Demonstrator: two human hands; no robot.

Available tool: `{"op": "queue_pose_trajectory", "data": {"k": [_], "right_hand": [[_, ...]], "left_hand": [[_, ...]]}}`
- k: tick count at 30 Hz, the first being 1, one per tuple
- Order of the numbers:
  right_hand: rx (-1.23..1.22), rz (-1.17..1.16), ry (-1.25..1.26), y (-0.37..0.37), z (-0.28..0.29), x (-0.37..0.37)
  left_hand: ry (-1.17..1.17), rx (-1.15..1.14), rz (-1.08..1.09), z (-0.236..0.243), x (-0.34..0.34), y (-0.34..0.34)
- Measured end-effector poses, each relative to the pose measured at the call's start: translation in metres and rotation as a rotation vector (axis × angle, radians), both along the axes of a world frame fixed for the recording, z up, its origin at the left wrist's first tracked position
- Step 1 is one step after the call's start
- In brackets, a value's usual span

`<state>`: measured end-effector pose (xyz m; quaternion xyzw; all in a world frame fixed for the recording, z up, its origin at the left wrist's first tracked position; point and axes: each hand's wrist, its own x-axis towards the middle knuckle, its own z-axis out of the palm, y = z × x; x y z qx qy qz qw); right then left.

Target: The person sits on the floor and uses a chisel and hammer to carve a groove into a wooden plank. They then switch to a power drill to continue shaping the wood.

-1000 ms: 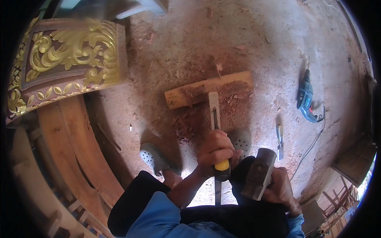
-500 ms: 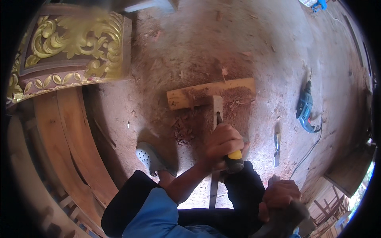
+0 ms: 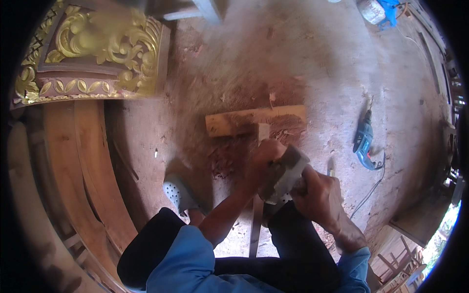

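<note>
My left hand (image 3: 266, 158) is wrapped round the chisel, which is now mostly hidden behind a blurred steel hammer head (image 3: 283, 176). My right hand (image 3: 320, 195) grips that hammer just right of it, over the chisel's end. Under both hands a narrow wooden strip (image 3: 263, 130) runs from between my legs to a short board (image 3: 224, 124) lying crosswise on the floor, with reddish shavings (image 3: 222, 161) around it. My grey perforated shoe (image 3: 178, 193) shows left of the strip. A slim tool (image 3: 331, 172) lies right of my hands, partly in view.
A gilded carved panel (image 3: 93, 49) and long planks (image 3: 88, 166) stand at the left. A blue drill (image 3: 362, 144) with its cord lies at the right; a blue-and-white object (image 3: 383, 12) is at the top right. Pale timber (image 3: 205, 10) shows at top, stacked furniture (image 3: 400, 259) at lower right.
My right hand dipped low at the right half a second ago and has swung up and left, bringing the hammer over my left hand and the chisel. The view has shifted slightly.
</note>
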<state>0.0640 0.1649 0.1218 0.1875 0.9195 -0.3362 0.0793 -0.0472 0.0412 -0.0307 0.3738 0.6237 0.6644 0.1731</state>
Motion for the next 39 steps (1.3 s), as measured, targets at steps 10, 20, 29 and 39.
{"op": "queue_pose_trajectory", "data": {"k": [10,20,29,39], "right_hand": [[-0.107,0.029,0.002,-0.005,-0.018,0.018],[-0.275,-0.028,0.44,0.0,-0.002,0.07],[-0.025,0.073,0.159,0.004,-0.014,0.007],[-0.318,-0.294,0.222,0.016,-0.006,0.048]], "left_hand": [[0.153,-0.042,-0.018,-0.024,0.023,-0.027],[-0.03,-0.031,0.046,0.006,-0.004,0.005],[-0.028,-0.043,-0.008,-0.015,-0.003,-0.001],[0.221,0.073,-0.14,-0.01,0.022,-0.028]]}}
